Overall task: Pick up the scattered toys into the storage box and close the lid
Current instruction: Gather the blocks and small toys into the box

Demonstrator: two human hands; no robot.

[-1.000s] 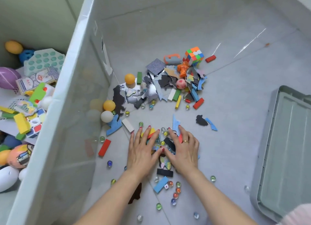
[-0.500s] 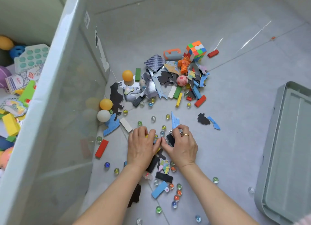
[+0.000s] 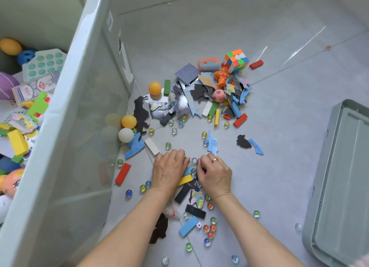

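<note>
The big translucent storage box (image 3: 65, 111) fills the left side, with several toys inside it. Its grey lid (image 3: 343, 186) lies on the floor at the right. Scattered toys cover the floor between them: a colour cube (image 3: 236, 61), puzzle pieces, blocks, ping-pong balls (image 3: 128, 121) and marbles. My left hand (image 3: 169, 172) and my right hand (image 3: 216, 176) sit side by side on the floor, fingers curled round a small heap of marbles and blocks. A yellow block (image 3: 185, 179) and a blue one stick out between them. What lies under the palms is hidden.
A red block (image 3: 122, 173) and loose marbles lie left of my hands near the box wall. More marbles, a blue block (image 3: 188, 226) and black pieces lie between my forearms. The larger toy pile (image 3: 207, 95) sits further out on the grey floor.
My fingers went from spread flat over the toys to curled in, raking the small pieces together. Both hands drew closer to each other.
</note>
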